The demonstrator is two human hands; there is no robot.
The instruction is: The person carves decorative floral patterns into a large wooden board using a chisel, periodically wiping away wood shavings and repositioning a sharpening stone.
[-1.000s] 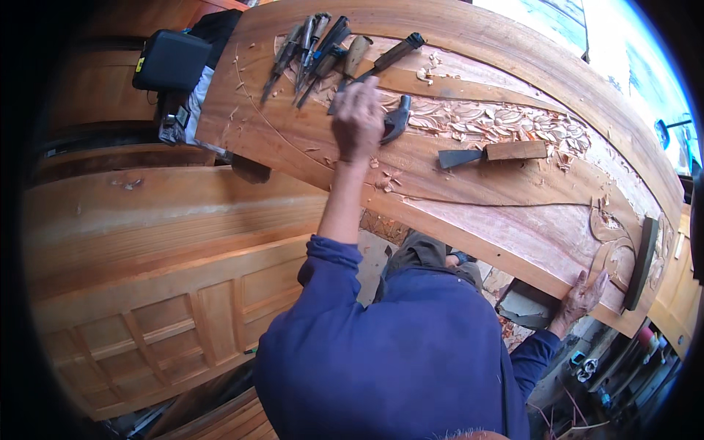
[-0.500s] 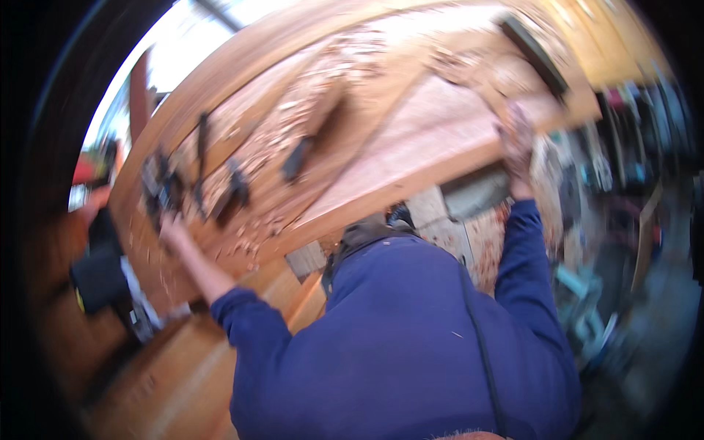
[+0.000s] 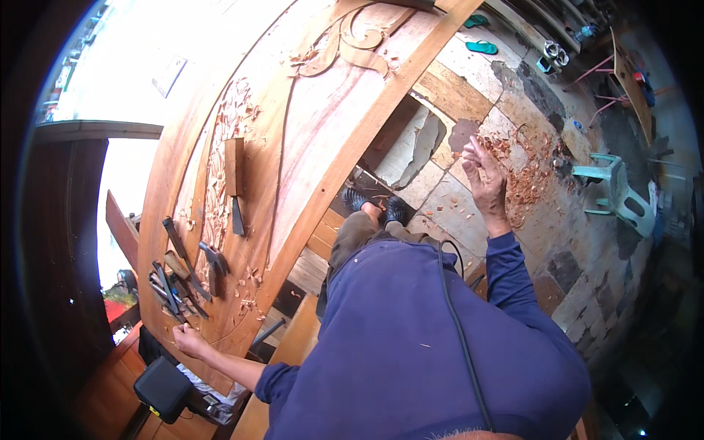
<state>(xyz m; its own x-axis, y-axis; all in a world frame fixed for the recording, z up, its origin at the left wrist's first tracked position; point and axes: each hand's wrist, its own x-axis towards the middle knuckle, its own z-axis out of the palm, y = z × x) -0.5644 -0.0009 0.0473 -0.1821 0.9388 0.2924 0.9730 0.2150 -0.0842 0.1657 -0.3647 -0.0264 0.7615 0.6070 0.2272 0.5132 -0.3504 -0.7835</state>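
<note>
My left hand (image 3: 192,342) is at the near left end of a large carved wooden panel (image 3: 323,198), its fingers closed beside a cluster of carving chisels (image 3: 176,290). Whether a chisel is between those fingers I cannot make out. Clear of the panel, my right hand (image 3: 487,187) hangs in the air above the tiled floor, fingers loosely apart and nothing in them. A hammer (image 3: 213,262) lies close to the chisels. Farther up the panel rests a broad chisel (image 3: 235,180) with a wooden handle, among curled shavings (image 3: 218,158).
Raised scrollwork (image 3: 356,44) decorates the panel's far part. Wood shavings (image 3: 528,176) litter the tiled floor at right, near a pale green plastic chair (image 3: 620,192) tipped over. A black case (image 3: 163,389) sits by the panel's left end. Green slippers (image 3: 481,48) lie beyond.
My right hand has come off the panel's edge and is now over the floor. The view has swung around and sharpened. My left hand stays near the chisels.
</note>
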